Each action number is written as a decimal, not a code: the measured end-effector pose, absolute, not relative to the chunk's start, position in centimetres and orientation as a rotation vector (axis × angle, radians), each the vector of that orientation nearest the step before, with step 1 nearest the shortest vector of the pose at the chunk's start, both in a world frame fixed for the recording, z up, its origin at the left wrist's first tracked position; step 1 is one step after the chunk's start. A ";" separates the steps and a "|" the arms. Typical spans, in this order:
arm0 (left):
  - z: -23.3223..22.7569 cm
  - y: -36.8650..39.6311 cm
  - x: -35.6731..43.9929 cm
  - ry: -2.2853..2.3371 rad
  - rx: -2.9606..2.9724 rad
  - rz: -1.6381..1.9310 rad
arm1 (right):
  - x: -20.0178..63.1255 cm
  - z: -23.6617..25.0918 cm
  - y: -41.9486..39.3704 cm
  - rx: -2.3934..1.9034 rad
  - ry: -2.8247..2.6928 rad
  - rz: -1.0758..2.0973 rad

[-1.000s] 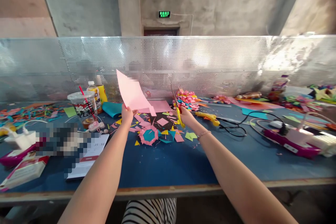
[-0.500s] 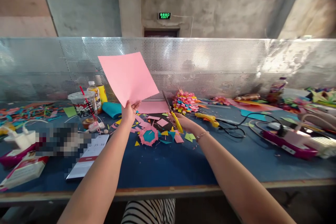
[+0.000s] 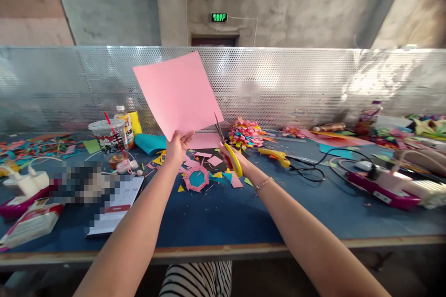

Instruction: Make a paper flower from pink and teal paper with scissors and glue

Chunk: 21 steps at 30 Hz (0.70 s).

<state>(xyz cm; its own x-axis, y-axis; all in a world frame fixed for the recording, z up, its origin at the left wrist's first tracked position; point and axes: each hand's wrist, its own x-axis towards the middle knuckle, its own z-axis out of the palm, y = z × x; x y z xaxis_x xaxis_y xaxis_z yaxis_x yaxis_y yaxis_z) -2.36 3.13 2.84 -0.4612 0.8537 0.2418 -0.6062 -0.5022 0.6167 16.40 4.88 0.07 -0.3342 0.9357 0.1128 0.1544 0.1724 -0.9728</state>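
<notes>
A square sheet of pink paper is raised above the table, pinched at its bottom edge by my left hand. My right hand grips yellow-handled scissors, blades pointing up and slightly apart. The blade tips are at the paper's lower right corner; whether they touch it I cannot tell. Below, between my hands, lies a pink folded-paper ring with a blue middle. Around it are small pink, yellow and blue paper scraps.
A yellow glue gun with a black cord lies right of my hand. Behind it sits a multicoloured paper flower cluster. At left stand a plastic cup with a red straw and a phone. A purple power strip lies at right.
The pink paper has risen and tilted, shifting right. My right hand has brought the scissors left, close to the paper's lower right corner.
</notes>
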 end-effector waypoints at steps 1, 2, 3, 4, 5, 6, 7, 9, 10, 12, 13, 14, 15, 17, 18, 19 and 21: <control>2.8 3.2 -2.3 0.580 0.683 2.040 | 16.4 0.0 4.9 -1.058 -1.650 1.252; 2.7 3.2 -2.4 0.588 0.699 2.037 | 16.4 0.1 5.0 -1.062 -1.638 1.266; 2.6 3.3 -2.4 0.591 0.716 2.032 | 16.4 0.1 4.9 -1.065 -1.627 1.270; 2.6 3.4 -2.5 0.592 0.731 2.027 | 16.4 0.2 4.9 -1.064 -1.620 1.261; 2.5 3.5 -2.5 0.591 0.740 2.023 | 16.5 0.3 4.8 -1.060 -1.621 1.249; 2.5 3.6 -2.6 0.587 0.746 2.020 | 16.5 0.4 4.7 -1.052 -1.628 1.237; 2.5 3.6 -2.6 0.583 0.746 2.018 | 16.5 0.5 4.6 -1.043 -1.640 1.226; 2.6 3.5 -2.6 0.580 0.734 2.022 | 16.6 0.5 4.6 -1.031 -1.657 1.214; 2.7 3.4 -2.6 0.578 0.726 2.025 | 16.6 0.5 4.6 -1.037 -1.656 1.212; 2.9 3.2 -2.5 0.572 0.718 2.032 | 16.6 0.4 4.6 -1.054 -1.652 1.212; 3.0 3.1 -2.5 0.567 0.717 2.034 | 16.6 0.3 4.7 -1.060 -1.651 1.212; 3.0 3.0 -2.5 0.563 0.719 2.032 | 16.6 0.3 4.8 -1.062 -1.650 1.214; 3.1 3.0 -2.5 0.561 0.721 2.028 | 16.7 0.3 4.8 -1.061 -1.649 1.218; 3.0 3.0 -2.4 0.564 0.724 2.020 | 16.6 0.3 4.9 -1.052 -1.639 1.229; 3.0 3.0 -2.4 0.569 0.726 2.015 | 16.6 0.4 4.9 -1.049 -1.633 1.237; 2.9 3.1 -2.4 0.573 0.729 2.012 | 16.6 0.4 4.9 -1.051 -1.628 1.242; 2.8 3.2 -2.4 0.574 0.744 2.006 | 16.6 0.5 4.7 -1.068 -1.621 1.242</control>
<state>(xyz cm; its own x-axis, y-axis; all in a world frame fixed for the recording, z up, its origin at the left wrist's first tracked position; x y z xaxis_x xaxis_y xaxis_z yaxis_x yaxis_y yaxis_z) -2.43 3.20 2.84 -0.4206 0.8631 0.2797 -0.5843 -0.4935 0.6443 16.57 4.74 0.52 -0.3111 0.9445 0.1053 0.1445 0.1565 -0.9771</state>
